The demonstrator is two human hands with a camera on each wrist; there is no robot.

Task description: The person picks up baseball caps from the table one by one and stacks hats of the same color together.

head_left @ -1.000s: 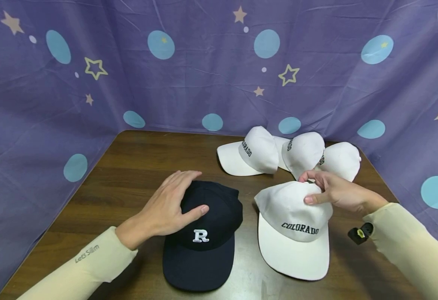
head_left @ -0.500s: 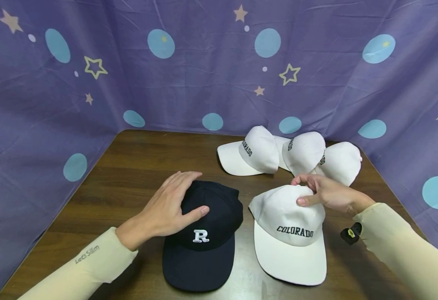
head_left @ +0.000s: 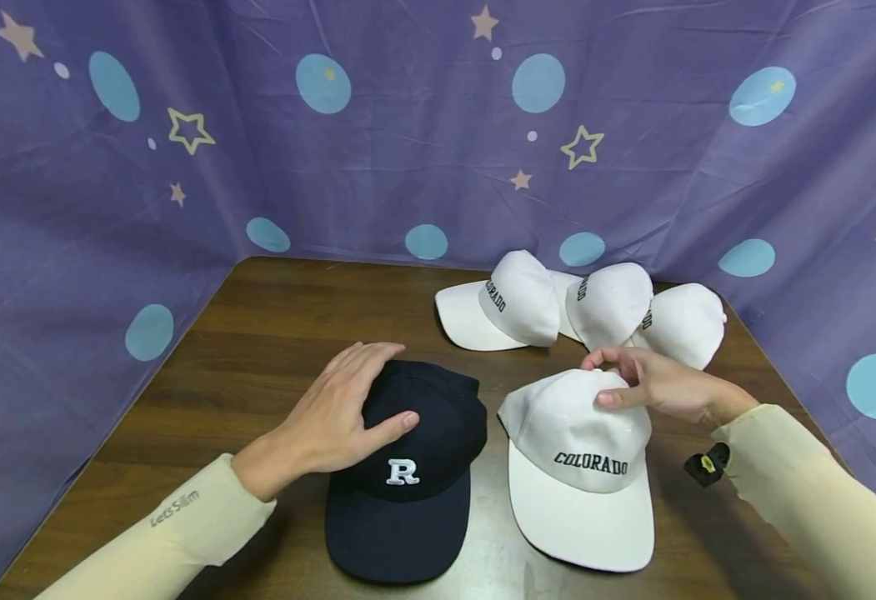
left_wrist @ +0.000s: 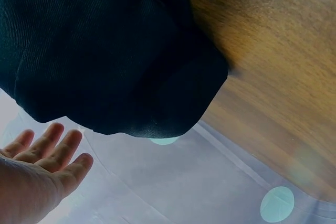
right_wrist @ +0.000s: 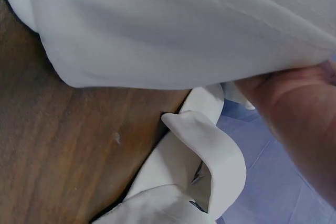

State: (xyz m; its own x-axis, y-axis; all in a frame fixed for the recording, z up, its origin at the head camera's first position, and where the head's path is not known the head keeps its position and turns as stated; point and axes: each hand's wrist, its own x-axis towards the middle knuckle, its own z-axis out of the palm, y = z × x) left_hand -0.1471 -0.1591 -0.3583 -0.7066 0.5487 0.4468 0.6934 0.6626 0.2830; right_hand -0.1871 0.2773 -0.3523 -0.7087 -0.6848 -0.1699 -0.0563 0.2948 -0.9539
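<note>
A navy baseball cap (head_left: 407, 533) with a white letter R rests on the table, brim toward me. Beside its crown is my left hand (head_left: 325, 417), fingers extended and thumb over the front of the crown. In the left wrist view the spread fingers (left_wrist: 67, 145) show apart from the dark cap (left_wrist: 105, 51). To the right, a white baseball cap (head_left: 583, 517) lettered COLORADO also points its brim at me. My right hand (head_left: 663, 387) pinches the top of its crown from behind, thumb in front. The white cap (right_wrist: 157, 35) fills the upper right wrist view.
Along the back right of the wooden table (head_left: 280, 308) sit three more white caps: one at left (head_left: 523, 300), one in the middle (head_left: 610, 304) and one at right (head_left: 685, 321), partly overlapping. A purple patterned curtain (head_left: 407, 167) hangs behind and at both sides.
My right hand has shifted the white cap slightly left and toward me, closer to the navy cap. The left hand and navy cap have stayed in place.
</note>
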